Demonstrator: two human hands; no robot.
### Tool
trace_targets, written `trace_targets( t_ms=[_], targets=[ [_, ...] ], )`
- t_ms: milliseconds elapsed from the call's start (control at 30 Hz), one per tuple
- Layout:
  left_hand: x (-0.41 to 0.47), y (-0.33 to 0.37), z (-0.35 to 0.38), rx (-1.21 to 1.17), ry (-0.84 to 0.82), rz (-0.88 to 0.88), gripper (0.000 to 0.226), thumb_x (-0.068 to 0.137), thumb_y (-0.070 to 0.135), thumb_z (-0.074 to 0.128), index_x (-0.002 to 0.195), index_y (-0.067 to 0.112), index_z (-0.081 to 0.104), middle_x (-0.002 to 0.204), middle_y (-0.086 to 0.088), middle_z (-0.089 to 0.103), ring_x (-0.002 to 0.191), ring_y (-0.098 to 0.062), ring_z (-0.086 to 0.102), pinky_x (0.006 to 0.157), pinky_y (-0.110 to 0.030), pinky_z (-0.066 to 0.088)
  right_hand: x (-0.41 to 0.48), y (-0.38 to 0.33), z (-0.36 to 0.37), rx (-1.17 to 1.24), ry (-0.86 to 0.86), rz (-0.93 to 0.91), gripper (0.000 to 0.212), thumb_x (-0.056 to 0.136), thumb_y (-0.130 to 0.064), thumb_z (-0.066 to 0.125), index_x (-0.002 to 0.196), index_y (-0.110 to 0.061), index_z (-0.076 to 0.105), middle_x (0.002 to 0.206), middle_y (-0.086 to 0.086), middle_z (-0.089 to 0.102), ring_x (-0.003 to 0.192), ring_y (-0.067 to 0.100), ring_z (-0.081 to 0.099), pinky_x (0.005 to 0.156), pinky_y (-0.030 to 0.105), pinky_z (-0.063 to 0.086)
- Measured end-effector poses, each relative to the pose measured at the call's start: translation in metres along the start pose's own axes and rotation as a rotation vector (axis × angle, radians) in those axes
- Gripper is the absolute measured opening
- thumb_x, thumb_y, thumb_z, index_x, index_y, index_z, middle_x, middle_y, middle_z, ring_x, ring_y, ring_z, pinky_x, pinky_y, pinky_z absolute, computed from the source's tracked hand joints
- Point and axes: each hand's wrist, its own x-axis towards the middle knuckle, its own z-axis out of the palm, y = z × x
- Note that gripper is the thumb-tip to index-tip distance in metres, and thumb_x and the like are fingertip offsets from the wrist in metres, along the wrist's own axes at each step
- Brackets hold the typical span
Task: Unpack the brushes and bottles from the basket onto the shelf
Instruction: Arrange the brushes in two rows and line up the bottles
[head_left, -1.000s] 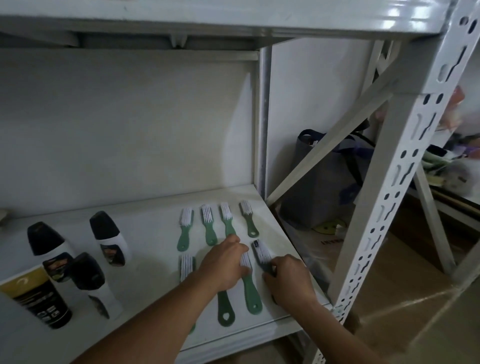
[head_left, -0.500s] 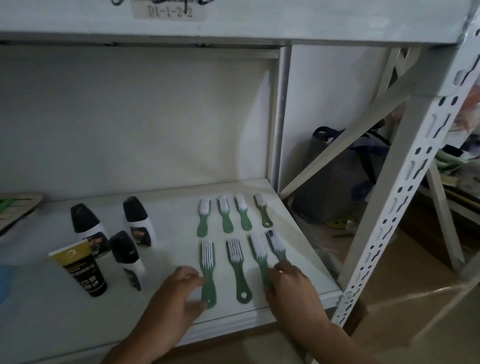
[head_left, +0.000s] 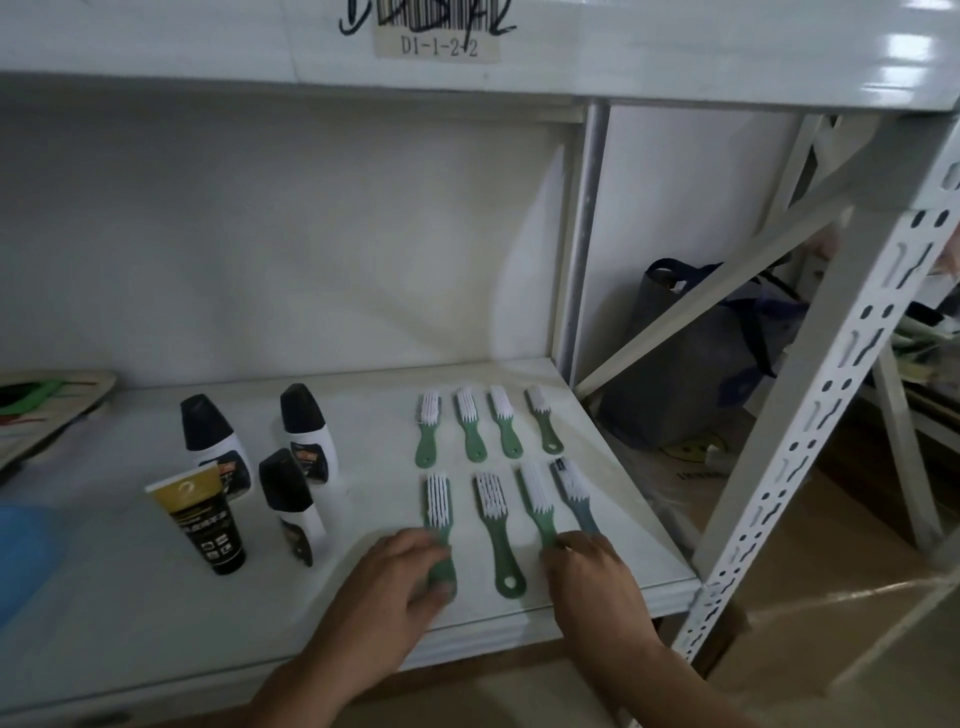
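Observation:
Two rows of brushes lie on the white shelf (head_left: 130, 623). The back row (head_left: 488, 421) holds several green brushes. In the front row are a left green brush (head_left: 439, 499), a middle green brush (head_left: 496, 519), a right green brush (head_left: 535, 499) and a grey brush (head_left: 574, 493). My left hand (head_left: 395, 577) pinches the left green brush's handle. My right hand (head_left: 592, 577) rests its fingertips on the handle ends of the right green and grey brushes. Three black-capped white bottles (head_left: 306, 431) and a black tube (head_left: 200, 514) stand to the left. No basket is in view.
The upper shelf's front edge carries a label (head_left: 439, 47) overhead. A perforated upright (head_left: 810, 415) and a diagonal brace (head_left: 727, 291) bound the shelf's right side. A dark bag (head_left: 691, 353) sits behind them. A blue object (head_left: 21, 551) and a flat board (head_left: 47, 400) lie at far left.
Both hands drew back from the brush heads to the handle ends at the shelf's front edge. The front row now lies uncovered, and the view has risen.

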Motion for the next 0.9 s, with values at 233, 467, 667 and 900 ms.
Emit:
trace_targets(
  t_ms=[233,467,667,900],
  targets=[
    [0.088,-0.02,-0.009,-0.157,0.212,-0.367,0.044,0.099,0.003,0.036,0.141,0.01,0.049,0.146,-0.01,0.051,0.133,-0.026,0.047,0.114,-0.034,0.035,-0.002,0.0,0.002,0.025,0.018,0.001,0.021,0.083,-0.004,0.049,0.088,-0.017,0.064,0.106,0.003,0.06,0.099,0.028,0.054,0.079,0.037,0.05],
    [0.128,-0.042,0.008,-0.196,0.173,-0.447,0.052,0.091,-0.006,0.034,0.136,0.01,0.053,0.14,-0.014,0.057,0.127,-0.031,0.053,0.108,-0.036,0.039,-0.003,0.002,0.003,0.064,0.028,-0.006,0.018,0.075,0.001,0.058,0.079,-0.015,0.065,0.101,0.003,0.065,0.091,0.03,0.058,0.07,0.036,0.051],
    [0.127,-0.047,0.014,-0.208,0.21,-0.383,0.052,0.088,-0.006,0.034,0.129,0.013,0.06,0.131,-0.013,0.064,0.119,-0.03,0.059,0.101,-0.034,0.044,-0.002,0.003,0.006,0.048,0.039,-0.01,0.02,0.084,-0.006,0.052,0.092,-0.019,0.065,0.114,-0.002,0.06,0.1,0.026,0.053,0.079,0.034,0.049],
    [0.122,-0.039,0.014,-0.212,0.225,-0.381,0.051,0.093,-0.004,0.035,0.14,0.011,0.05,0.143,-0.013,0.054,0.131,-0.029,0.05,0.111,-0.034,0.036,-0.002,0.004,0.007,0.061,0.033,0.014,0.018,0.084,-0.006,0.055,0.091,-0.018,0.067,0.115,-0.001,0.062,0.1,0.028,0.054,0.079,0.034,0.05]
  ],
)
